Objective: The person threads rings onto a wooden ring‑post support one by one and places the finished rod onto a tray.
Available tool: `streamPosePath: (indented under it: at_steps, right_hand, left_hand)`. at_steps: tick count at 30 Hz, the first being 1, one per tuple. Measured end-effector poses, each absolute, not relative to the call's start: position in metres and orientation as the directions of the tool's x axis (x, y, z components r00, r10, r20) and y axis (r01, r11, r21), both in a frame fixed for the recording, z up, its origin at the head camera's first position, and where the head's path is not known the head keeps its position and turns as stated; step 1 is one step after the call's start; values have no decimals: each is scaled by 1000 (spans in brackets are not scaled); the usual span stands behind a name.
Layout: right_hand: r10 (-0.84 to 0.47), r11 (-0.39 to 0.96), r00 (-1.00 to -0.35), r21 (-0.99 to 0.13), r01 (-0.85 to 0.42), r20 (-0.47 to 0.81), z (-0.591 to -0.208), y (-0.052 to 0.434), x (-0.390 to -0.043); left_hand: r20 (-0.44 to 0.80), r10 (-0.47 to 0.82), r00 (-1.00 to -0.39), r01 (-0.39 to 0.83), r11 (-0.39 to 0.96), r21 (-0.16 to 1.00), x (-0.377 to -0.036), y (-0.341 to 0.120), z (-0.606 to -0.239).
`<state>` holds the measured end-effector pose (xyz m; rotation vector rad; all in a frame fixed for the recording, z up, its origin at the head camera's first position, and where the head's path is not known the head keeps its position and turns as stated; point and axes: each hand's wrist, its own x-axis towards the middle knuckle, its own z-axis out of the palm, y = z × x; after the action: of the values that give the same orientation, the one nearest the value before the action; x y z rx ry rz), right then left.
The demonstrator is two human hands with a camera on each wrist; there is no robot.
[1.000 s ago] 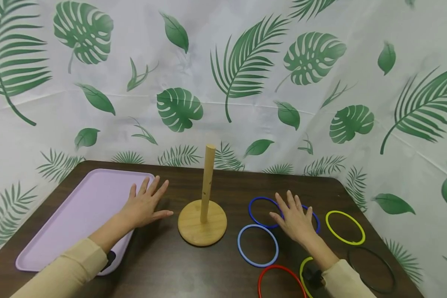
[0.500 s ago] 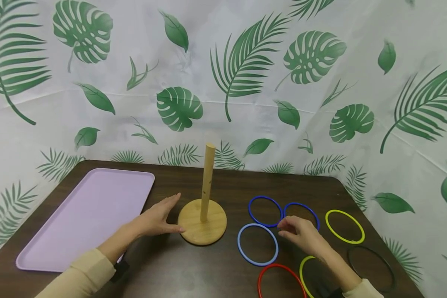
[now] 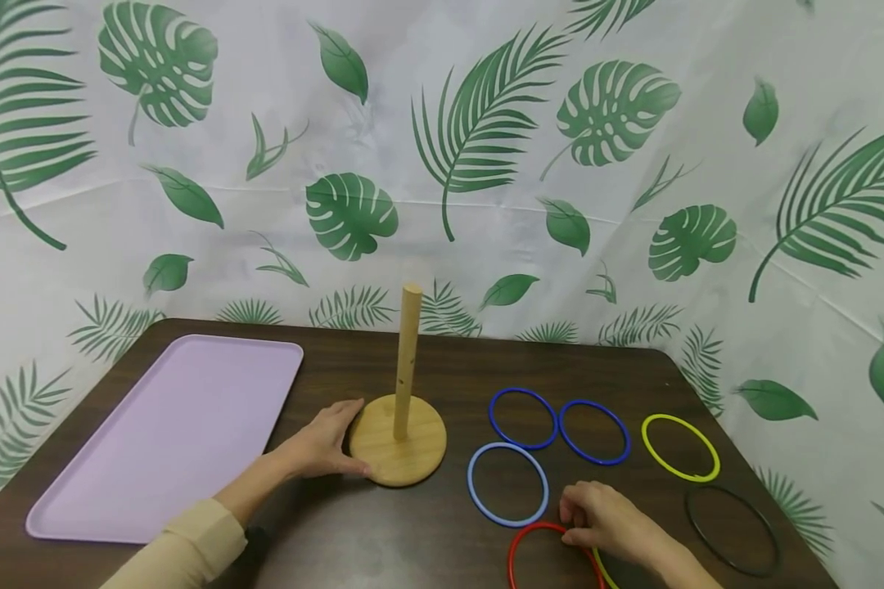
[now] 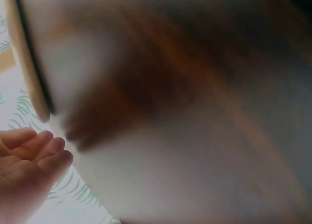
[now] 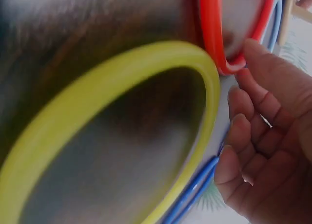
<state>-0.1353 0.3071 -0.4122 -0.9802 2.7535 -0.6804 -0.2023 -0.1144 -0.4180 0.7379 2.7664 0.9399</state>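
Note:
A wooden ring stand has a round base (image 3: 412, 454) and an upright post (image 3: 407, 352). My left hand (image 3: 335, 438) lies on the table with straight fingers against the base's left edge. In the left wrist view the left hand (image 4: 29, 160) lies below the base's rim (image 4: 22, 63). My right hand (image 3: 578, 522) is at the front right, fingers curled, with its fingertips on the top of a red ring (image 3: 541, 528) lying flat. In the right wrist view the right hand (image 5: 263, 136) has one fingertip on the red ring (image 5: 212, 34). A yellow ring (image 5: 146, 58) lies under it. A pinch is not visible.
On the dark table (image 3: 383, 532) lie two dark blue rings (image 3: 489, 417) (image 3: 594, 401), a light blue ring (image 3: 470, 484), a yellow ring (image 3: 681, 416) and a black ring (image 3: 729, 488). A lilac tray (image 3: 162, 433) lies at the left. Leaf-print cloth walls the back and the right side.
My left hand slid from the tray's corner to the stand's base. My right hand drew back from the dark blue rings to the red ring and curled its fingers.

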Motion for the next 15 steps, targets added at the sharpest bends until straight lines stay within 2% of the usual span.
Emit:
streamPosePath:
  at_steps: [5, 12, 15]
  right_hand:
    - [-659, 656, -745, -406, -636, 101, -415, 303, -134]
    - [-650, 680, -759, -413, -606, 44, -412, 294, -130]
    - [-678, 637, -729, -420, -646, 92, -410, 291, -129]
  left_hand:
    - [12, 463, -887, 380, 713, 589, -203, -113, -419]
    - [29, 464, -885, 400, 728, 557, -203, -111, -419]
    - [40, 468, -883, 414, 734, 538, -203, -110, -418]
